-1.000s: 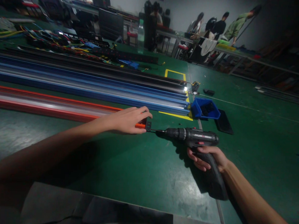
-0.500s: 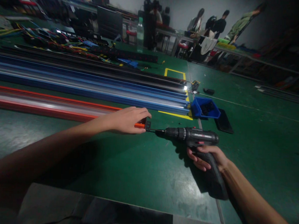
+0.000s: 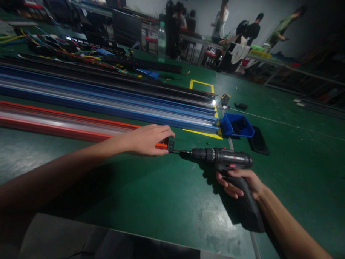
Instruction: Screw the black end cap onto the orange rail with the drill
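A long red profile (image 3: 62, 123) lies across the green table from the left. My left hand (image 3: 149, 140) grips its right end, fingers over the top and thumb at the near side. A small black end piece (image 3: 171, 144) sits at that end, beside my fingertips. My right hand (image 3: 244, 183) is wrapped round the handle of a black power drill (image 3: 233, 158), which points left. The drill's long thin bit reaches the black end piece; the exact contact point is too small to make out.
Blue profiles (image 3: 105, 104) and black profiles (image 3: 112, 80) lie behind the red one. A blue bin (image 3: 237, 126) with dark parts stands beside a flat black object (image 3: 259, 142). Tangled wires (image 3: 79, 52) and a bottle (image 3: 161, 40) are farther back. People are in the background.
Both hands, the drill and the red profile are almost unmoved. In the background, a person at the back has straightened up and another has shifted their arms.
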A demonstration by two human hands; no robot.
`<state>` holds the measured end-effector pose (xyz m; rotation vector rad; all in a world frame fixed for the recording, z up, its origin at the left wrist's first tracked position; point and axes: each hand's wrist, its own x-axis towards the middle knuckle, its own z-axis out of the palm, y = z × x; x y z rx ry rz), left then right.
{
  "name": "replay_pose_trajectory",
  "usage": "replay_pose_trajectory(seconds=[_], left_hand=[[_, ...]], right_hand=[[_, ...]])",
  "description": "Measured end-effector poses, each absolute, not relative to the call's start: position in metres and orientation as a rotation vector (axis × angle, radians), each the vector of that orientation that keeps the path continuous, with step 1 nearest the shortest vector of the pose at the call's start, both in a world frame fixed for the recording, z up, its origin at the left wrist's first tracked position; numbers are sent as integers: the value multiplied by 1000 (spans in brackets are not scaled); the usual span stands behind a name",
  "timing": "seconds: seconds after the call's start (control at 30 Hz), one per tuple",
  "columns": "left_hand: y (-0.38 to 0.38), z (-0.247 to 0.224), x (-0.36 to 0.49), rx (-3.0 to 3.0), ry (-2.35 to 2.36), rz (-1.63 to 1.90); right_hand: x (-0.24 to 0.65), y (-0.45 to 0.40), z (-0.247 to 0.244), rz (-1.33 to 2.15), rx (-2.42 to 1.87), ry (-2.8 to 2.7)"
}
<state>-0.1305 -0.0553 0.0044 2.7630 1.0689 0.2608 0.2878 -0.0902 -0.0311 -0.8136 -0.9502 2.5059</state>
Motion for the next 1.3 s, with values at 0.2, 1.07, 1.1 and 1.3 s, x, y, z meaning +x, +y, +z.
replay_pose_trajectory(seconds=[0.2, 1.07, 1.1, 1.3], left_hand=[[-56, 6, -129, 2746, 1081, 262], [-57, 9, -131, 2775, 1066, 190], [-57, 9, -132, 2779, 1058, 178], [-54, 6, -135, 2801, 976, 172]], right_hand=[[287, -91, -30, 2501, -821, -949], [286, -91, -29, 2505, -757, -940], [286, -91, -29, 2502, -759, -940], [287, -92, -29, 2494, -787, -941]])
